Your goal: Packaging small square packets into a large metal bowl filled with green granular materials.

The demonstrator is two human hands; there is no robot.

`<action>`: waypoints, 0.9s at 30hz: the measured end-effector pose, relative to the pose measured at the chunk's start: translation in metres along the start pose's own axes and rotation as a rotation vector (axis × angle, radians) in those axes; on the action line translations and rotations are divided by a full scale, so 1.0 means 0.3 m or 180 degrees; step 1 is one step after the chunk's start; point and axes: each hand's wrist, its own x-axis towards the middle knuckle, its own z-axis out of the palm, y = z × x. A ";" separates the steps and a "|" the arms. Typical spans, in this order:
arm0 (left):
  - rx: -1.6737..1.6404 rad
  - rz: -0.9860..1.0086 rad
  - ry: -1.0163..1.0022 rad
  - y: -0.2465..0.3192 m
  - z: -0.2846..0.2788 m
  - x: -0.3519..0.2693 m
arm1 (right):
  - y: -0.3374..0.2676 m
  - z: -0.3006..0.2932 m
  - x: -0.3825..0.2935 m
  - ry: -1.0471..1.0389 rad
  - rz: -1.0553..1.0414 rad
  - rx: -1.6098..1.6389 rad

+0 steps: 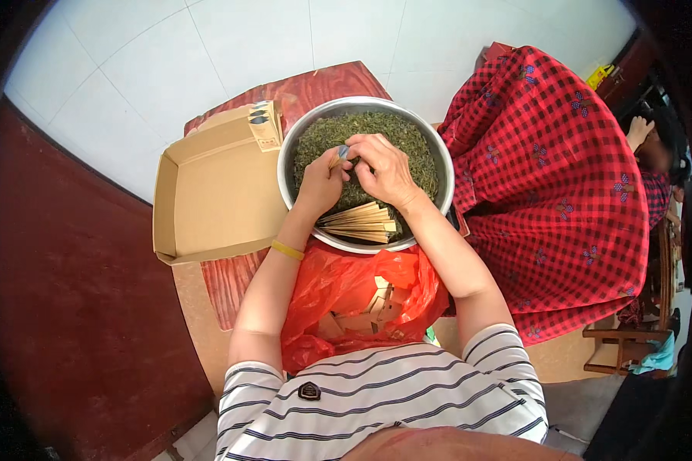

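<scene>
A round metal basin (445, 167) holds dried green leaves (346, 124), and both hands are over it. My left hand (322, 180) grips a small paper packet (340, 154) with a bluish top. Beside it, my right hand (380, 167) has its fingertips at the packet's upper end; whether they pinch it cannot be told. A fanned stack of kraft paper packets (360, 223) lies on the leaves at the basin's near side. Left of the basin is a shallow cardboard box (225, 190), with several printed packets (265, 127) standing in its far right corner.
A red plastic bag (323, 299) with paper packets lies between my forearms. The basin and box rest on a red wood-patterned table (346, 80). Red checked cloth (553, 173) covers something at right. Another person's hand (640, 131) and a wooden chair (628, 334) show at far right.
</scene>
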 end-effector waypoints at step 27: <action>0.0371 0.0085 -0.0121 0.059 -0.019 -0.017 | 0.066 -0.011 -0.020 -0.0606 0.0545 0.0793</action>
